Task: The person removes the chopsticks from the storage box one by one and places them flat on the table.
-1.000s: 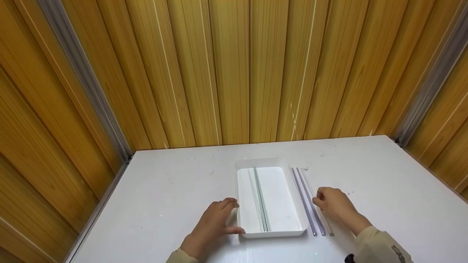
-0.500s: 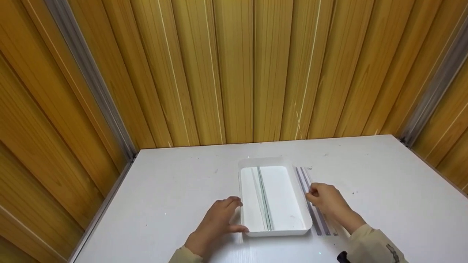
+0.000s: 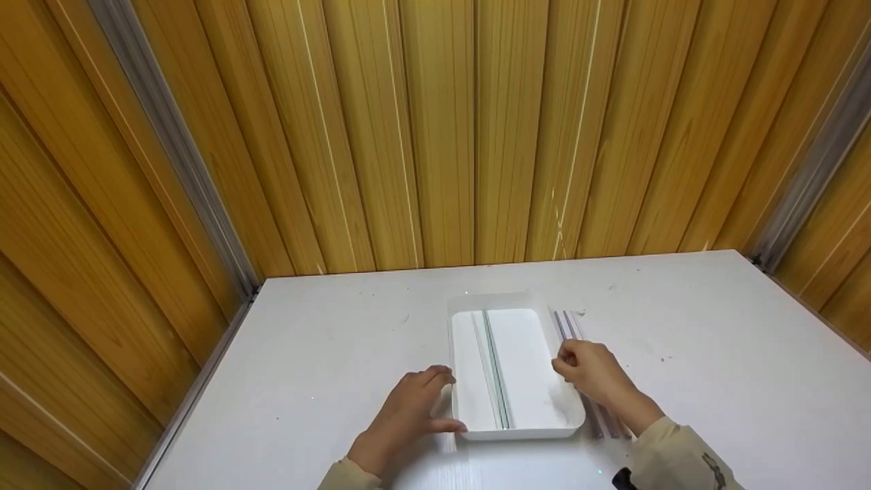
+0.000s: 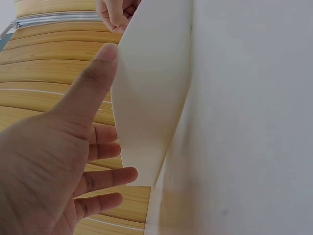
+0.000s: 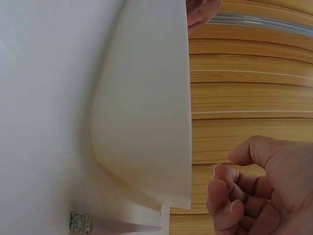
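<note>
A shallow white rectangular tray lies on the table, with a long thin greenish rod inside and a paler strip alongside it. My left hand rests at its near left corner, thumb tip at the rim and fingers spread along the left side. In the left wrist view those fingers are nearly straight. My right hand, loosely curled with nothing visible in it, is beside the right rim, over thin rods that lie next to the tray. In the right wrist view its thumb stands apart from the curled fingers.
The white table has small specks on it. Yellow wood-patterned panels rise behind and at both sides, with grey metal posts in the corners. In the right wrist view, one purplish rod's rough end shows near the tray.
My right hand has moved left from the outermost rod to the tray's right rim. The left hand stays at its corner, and the whole head view has shifted slightly.
</note>
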Demonstrator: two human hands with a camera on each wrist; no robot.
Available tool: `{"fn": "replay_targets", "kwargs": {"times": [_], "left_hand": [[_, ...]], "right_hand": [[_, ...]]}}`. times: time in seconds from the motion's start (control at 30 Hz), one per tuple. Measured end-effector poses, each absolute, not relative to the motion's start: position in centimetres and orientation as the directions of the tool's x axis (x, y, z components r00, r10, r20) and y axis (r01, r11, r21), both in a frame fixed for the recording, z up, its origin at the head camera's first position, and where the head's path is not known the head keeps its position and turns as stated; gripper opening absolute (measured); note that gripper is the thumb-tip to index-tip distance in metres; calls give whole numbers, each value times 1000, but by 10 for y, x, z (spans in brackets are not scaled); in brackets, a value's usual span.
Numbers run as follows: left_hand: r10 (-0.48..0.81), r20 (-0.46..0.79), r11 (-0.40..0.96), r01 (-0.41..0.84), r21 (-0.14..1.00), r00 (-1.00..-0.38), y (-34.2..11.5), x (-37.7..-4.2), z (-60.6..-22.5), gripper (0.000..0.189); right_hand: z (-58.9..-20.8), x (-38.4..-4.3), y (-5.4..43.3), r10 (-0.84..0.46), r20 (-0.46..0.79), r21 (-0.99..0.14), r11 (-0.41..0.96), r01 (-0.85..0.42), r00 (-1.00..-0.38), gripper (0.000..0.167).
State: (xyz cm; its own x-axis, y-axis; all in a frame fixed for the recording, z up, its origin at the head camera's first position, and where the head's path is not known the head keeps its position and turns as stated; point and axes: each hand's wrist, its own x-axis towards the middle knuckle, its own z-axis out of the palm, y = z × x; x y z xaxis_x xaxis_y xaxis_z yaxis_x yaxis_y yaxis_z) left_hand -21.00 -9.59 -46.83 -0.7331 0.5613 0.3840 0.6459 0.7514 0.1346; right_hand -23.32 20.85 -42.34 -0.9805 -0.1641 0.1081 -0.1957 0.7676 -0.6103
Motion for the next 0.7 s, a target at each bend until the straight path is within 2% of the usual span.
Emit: {"fn": "replay_targets", "kwargs": {"times": [0.43, 0.7], "left_hand": [[552, 386, 762, 635, 127, -739, -95, -211, -466, 67], [563, 381, 750, 647, 136, -734, -96, -211, -467, 67]], "right_hand": [[-429, -237, 189, -213, 149, -599, 757, -259, -966, 14], [-437, -238, 175, -194, 125, -563, 794, -231, -973, 13]]}}
